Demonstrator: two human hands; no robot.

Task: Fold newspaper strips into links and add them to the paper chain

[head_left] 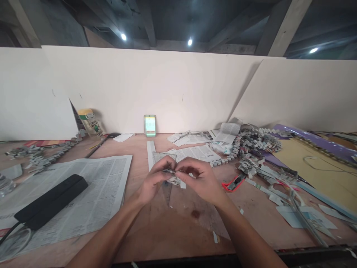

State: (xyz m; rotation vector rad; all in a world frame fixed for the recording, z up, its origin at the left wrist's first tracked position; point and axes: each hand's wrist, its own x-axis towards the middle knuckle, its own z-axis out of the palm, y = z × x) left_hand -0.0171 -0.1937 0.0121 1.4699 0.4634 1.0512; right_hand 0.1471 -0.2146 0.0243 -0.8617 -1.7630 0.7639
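Over the middle of the wooden table [156, 238], our left hand [152, 182] and right hand [200, 180] meet, fingertips pinched together on a small folded paper strip [169, 171]; newspaper [92, 193] lies left; a woven paper pile [251, 147] sits right.

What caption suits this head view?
Left hand and right hand pinch a small folded newspaper strip above a pinkish wooden table.

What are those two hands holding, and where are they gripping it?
A small folded newspaper strip, pinched at its two ends between the fingers of the left hand and the right hand.
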